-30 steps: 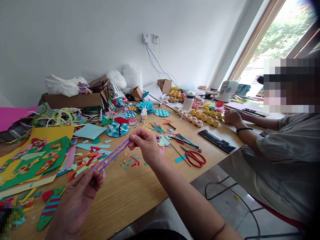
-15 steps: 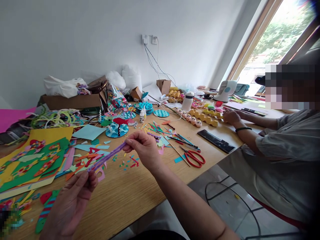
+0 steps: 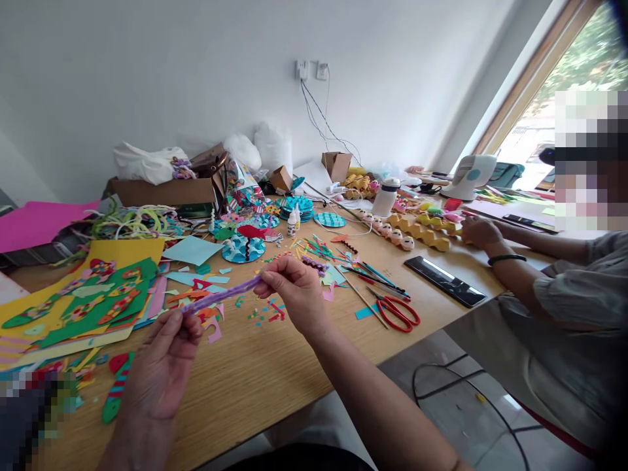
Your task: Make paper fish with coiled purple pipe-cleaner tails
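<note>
A fuzzy purple pipe cleaner [image 3: 220,296], which looks doubled along its length, is stretched between my two hands above the table. My left hand [image 3: 164,356] pinches its lower left end between thumb and fingers. At the upper right end, my right hand [image 3: 297,291] grips it with thumb and forefinger. Beneath it lie scraps of coloured paper [image 3: 199,286]. A blue wavy disc with a red fish [image 3: 252,232] on it stands just beyond my right hand. A green and red paper piece [image 3: 116,387] lies beside my left wrist.
Red-handled scissors [image 3: 398,313], brushes and a black phone [image 3: 445,280] lie to the right. Yellow and green paper sheets [image 3: 142,252] cover the left side. A glue bottle [image 3: 292,224] and a white bottle [image 3: 386,197] stand farther back. A co-worker's hand [image 3: 481,230] rests over egg-carton strips [image 3: 422,232].
The view has turned slightly left, so the scene sits farther right. Both hands still hold the pipe cleaner, which now slopes less steeply.
</note>
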The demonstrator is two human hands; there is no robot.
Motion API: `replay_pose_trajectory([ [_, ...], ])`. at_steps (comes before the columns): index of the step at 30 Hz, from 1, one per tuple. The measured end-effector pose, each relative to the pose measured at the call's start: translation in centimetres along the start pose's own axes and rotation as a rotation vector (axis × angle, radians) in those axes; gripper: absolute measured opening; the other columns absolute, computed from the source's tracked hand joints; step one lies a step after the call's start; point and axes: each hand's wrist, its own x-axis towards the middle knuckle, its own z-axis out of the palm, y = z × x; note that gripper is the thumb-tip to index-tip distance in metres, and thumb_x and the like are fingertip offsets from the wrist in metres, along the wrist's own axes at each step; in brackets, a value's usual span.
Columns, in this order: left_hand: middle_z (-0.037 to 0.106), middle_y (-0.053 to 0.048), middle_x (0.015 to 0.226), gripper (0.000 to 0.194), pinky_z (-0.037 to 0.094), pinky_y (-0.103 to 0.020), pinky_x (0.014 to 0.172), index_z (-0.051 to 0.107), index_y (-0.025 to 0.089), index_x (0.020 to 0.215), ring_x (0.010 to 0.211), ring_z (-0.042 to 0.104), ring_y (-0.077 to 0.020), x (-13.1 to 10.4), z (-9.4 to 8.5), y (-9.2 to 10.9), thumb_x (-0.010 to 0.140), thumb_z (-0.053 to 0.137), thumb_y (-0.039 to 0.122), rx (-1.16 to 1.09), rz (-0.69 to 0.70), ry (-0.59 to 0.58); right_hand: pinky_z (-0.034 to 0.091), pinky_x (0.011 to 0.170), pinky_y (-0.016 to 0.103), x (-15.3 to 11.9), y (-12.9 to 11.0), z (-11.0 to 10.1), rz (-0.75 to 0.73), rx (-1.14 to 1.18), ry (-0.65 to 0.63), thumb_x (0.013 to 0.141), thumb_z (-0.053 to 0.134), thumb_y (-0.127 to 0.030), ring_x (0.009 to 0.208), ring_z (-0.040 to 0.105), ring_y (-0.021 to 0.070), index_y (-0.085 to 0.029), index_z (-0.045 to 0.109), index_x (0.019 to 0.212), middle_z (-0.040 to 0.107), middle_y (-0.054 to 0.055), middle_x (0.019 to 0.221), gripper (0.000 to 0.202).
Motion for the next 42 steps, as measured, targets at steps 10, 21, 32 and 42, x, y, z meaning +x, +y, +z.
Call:
replay_pose_trajectory([
  [10, 0.059, 0.004, 0.054, 0.019, 0.048, -0.016, 0.050, 0.065, 0.018, 0.062, 0.054, 0.052, -0.0083, -0.4, -0.1, -0.1, 0.047, 0.077, 0.016, 0.102, -0.022, -0.020, 0.054, 0.054, 0.023, -0.1, -0.3, 0.1, -0.011, 0.013, 0.019, 0.069, 0.066, -0.029, 0.051, 0.062, 0.0100, -0.017, 0.058, 0.066, 0.065, -0.002, 0.056, 0.015],
  [21, 0.066, -0.004, 0.092, 0.023, 0.046, -0.023, 0.065, 0.072, 0.027, 0.087, 0.089, 0.056, -0.0219, -1.3, 1.4, 3.1, 0.066, 0.068, 0.035, 0.963, 0.575, -0.339, 0.048, 0.056, 0.021, -0.5, -2.0, 0.7, -0.087, -0.509, -0.305, 0.078, 0.056, -0.020, 0.055, 0.059, 0.0092, -0.017, 0.057, 0.065, 0.061, -0.002, 0.058, 0.013],
  [32, 0.055, 0.000, 0.056, 0.011, 0.035, -0.022, 0.048, 0.068, 0.018, 0.058, 0.053, 0.044, -0.0117, -0.9, 4.3, 2.0, 0.057, 0.073, 0.028, 0.696, 0.191, -0.459, 0.045, 0.064, 0.023, -0.7, -2.4, 1.3, -0.304, -0.632, -0.336, 0.076, 0.061, -0.021, 0.075, 0.056, 0.0117, -0.020, 0.061, 0.075, 0.060, 0.001, 0.082, 0.002],
  [42, 0.056, 0.001, 0.056, 0.013, 0.033, -0.019, 0.040, 0.065, 0.016, 0.061, 0.048, 0.044, -0.0078, -1.1, 4.9, -0.3, 0.059, 0.072, 0.026, 0.404, 0.141, -0.315, 0.037, 0.051, 0.018, -2.8, 0.4, 1.1, -0.009, -0.630, -0.223, 0.085, 0.049, -0.027, 0.053, 0.051, 0.0081, -0.018, 0.058, 0.074, 0.060, -0.001, 0.063, 0.017],
])
